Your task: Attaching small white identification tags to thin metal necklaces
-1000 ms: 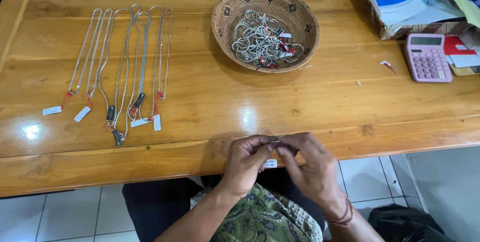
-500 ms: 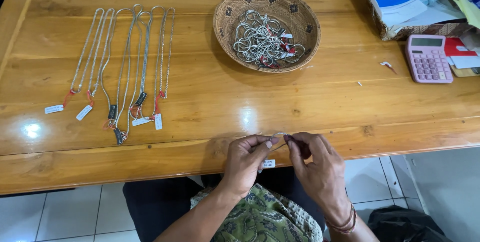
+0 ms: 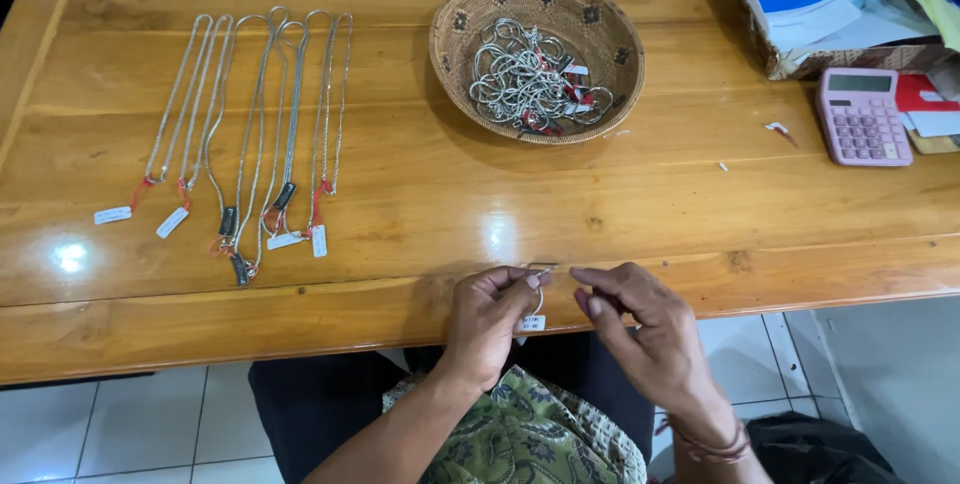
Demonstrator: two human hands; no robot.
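Head view. Wooden counter, glossy, seen from its near edge.

Left hand: at the near edge, right of centre, fingers curled, thumb and forefinger pinching one end of a thin silver chain. A small white tag hangs from the chain just below the counter edge.

Right hand: just beside the left, fingers pinched on the other end of the same chain. The chain sits between the two hands, at the counter's near edge, partly hidden by the fingers.

Open room: the broad strip of counter between the near edge and the basket lies bare ahead of both hands; so does the near left corner.

Other items: round woven basket holding a tangle of silver chains, toward the far edge, well apart from the hands. Row of tagged necklaces laid out straight on the left half. Pink calculator at the right edge. Cardboard box of papers at the far right corner.
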